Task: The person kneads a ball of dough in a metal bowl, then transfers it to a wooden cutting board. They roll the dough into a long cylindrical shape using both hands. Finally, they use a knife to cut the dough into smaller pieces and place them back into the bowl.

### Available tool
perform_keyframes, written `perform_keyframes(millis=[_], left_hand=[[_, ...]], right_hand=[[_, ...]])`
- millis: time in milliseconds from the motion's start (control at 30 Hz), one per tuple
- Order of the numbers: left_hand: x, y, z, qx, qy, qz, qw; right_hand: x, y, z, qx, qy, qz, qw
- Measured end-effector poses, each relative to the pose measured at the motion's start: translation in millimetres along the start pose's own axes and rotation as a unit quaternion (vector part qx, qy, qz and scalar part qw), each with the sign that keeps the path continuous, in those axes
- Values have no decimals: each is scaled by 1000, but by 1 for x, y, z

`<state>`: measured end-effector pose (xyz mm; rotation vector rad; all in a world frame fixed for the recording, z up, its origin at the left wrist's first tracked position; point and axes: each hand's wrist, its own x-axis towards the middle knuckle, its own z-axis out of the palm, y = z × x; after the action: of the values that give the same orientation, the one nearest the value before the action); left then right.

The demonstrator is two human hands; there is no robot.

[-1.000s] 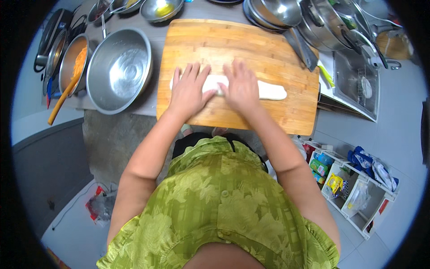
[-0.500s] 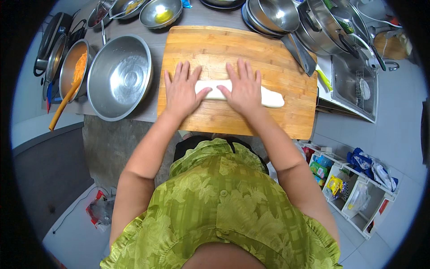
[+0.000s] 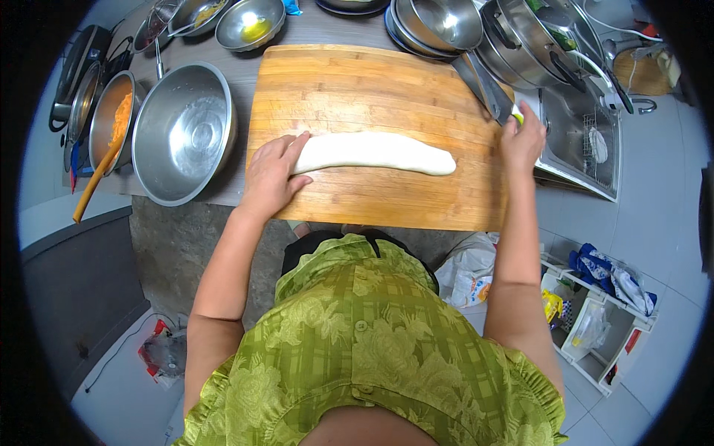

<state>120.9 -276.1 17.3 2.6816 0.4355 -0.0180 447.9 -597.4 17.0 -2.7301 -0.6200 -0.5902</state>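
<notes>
A long white dough roll (image 3: 372, 152) lies across the wooden cutting board (image 3: 357, 201), slightly curved. Its left end sits between the thumb and fingers of my left hand (image 3: 274, 175), which is closed round it. Off the board's right edge, my right hand (image 3: 523, 140) grips the yellow-green handle of a kitchen knife. The knife's broad grey blade (image 3: 483, 89) points up and left, over the board's far right corner. Most of the handle is covered by my fingers.
To the left stand a large steel bowl (image 3: 184, 134) and a pan of orange shreds (image 3: 123, 119) with a wooden handle across it. Steel bowls (image 3: 446, 22) and stacked pots (image 3: 528, 44) line the back right, beside a sink (image 3: 576, 134). Below right is a white shelf rack (image 3: 595, 327).
My right hand has left the dough and moved right to take the knife's handle. My left hand has shifted left to the dough's end. The dough is now uncovered along most of its length.
</notes>
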Motion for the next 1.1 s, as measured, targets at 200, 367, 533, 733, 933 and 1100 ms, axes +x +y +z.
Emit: perform_keyframes(millis=[200, 367, 533, 733, 933, 1100], left_hand=[[7, -3, -17, 19, -22, -19, 999], [-1, -9, -5, 7, 33, 0, 999], [-9, -14, 2, -52, 3, -40, 998], [-8, -25, 8, -90, 39, -24, 995], [-15, -44, 22, -129, 84, -17, 988], [-14, -53, 33, -132, 120, 34, 983]], right_hand=[[55, 69, 31, -130, -235, -18, 963], [70, 82, 33, -96, -307, -90, 942], [72, 114, 11, 36, -400, -25, 916], [-14, 128, -66, 179, -285, 68, 939], [-120, -11, -146, 182, -118, 193, 957], [-175, -137, -143, 179, -178, 126, 959]])
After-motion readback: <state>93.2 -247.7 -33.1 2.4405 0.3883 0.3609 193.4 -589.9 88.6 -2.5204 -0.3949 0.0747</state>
